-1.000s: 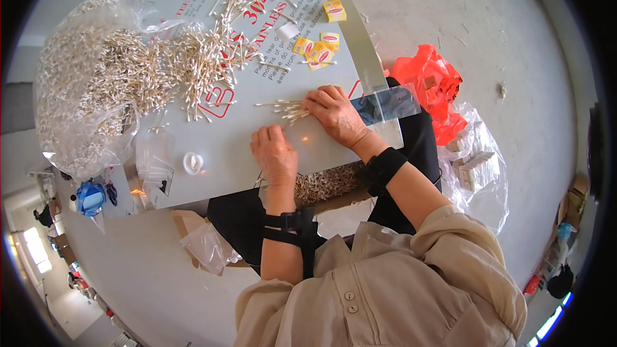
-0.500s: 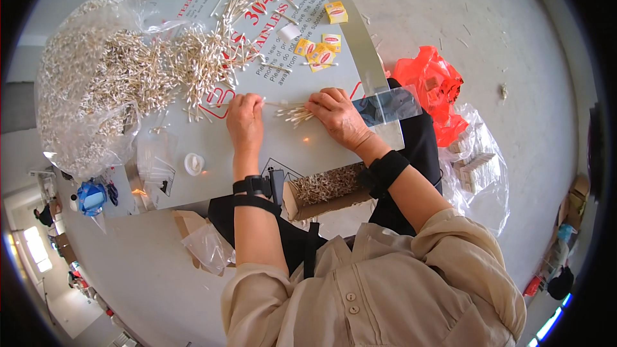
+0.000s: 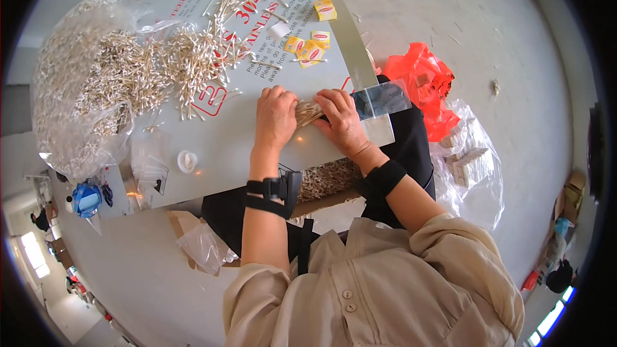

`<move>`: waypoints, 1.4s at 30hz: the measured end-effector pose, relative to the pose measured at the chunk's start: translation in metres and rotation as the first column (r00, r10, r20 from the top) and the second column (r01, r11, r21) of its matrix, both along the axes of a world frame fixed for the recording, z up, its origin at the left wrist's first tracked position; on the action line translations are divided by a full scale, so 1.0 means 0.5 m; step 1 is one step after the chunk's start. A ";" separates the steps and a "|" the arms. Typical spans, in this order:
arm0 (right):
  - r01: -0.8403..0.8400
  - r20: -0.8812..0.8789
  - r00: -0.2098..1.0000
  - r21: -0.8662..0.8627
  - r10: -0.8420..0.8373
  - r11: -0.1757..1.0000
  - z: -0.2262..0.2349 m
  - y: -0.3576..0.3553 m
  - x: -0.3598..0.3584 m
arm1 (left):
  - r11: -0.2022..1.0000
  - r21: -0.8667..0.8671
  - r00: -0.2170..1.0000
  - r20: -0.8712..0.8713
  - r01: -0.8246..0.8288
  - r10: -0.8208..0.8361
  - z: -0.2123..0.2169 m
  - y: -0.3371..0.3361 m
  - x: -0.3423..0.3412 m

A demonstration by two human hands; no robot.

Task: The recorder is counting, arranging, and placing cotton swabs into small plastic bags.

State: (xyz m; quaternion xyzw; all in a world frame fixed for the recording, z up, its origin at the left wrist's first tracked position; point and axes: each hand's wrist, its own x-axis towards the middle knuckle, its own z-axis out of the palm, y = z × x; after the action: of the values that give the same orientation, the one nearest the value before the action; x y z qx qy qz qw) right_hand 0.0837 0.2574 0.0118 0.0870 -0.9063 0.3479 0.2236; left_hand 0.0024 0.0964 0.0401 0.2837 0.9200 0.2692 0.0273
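A bundle of cotton swabs [image 3: 307,114] lies just above the table, between my two hands. My right hand [image 3: 340,121] is closed round its right part. At the bundle's left end, my left hand [image 3: 276,117] has its fingers curled against the swabs; its fingertips are partly hidden. Farther left, a loose heap of cotton swabs [image 3: 193,61] spills from a large clear plastic bag [image 3: 54,99]. Several small yellow packets [image 3: 311,50] lie beyond my hands. Below the table edge, a cardboard box [image 3: 328,200] filled with swabs rests by my lap, partly covered by my left wrist strap.
A dark clear-edged sheet [image 3: 380,101] juts over the table's right edge. Beside it are a red plastic bag [image 3: 421,83] and a clear bag of white packs [image 3: 468,167]. A small round white container [image 3: 187,161] stands left of my left forearm.
My left hand has moved right, up to the bundle's end. The single swab stretching between my hands no longer shows apart. The whole view has shifted slightly.
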 end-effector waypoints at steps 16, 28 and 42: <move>0.120 0.201 0.979 -0.504 -0.019 0.855 0.025 0.015 0.079 | 0.970 -0.239 0.997 -0.050 0.048 -0.062 -0.012 0.022 0.172; 0.084 0.153 0.987 -0.234 -0.049 0.969 0.012 0.035 0.030 | 0.981 -0.196 0.976 -0.217 -0.007 -0.037 -0.052 0.024 0.115; 0.042 0.408 0.913 -0.031 -0.025 0.999 0.039 0.085 -0.033 | 0.958 -0.279 0.982 -0.188 -0.065 0.012 -0.024 0.042 0.110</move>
State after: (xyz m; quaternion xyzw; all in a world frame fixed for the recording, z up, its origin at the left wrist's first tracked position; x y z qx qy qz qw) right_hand 0.0672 0.3002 0.0316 -0.0074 -0.9274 0.3722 0.0374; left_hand 0.0576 0.1174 0.0282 0.2826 0.9529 0.1077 -0.0228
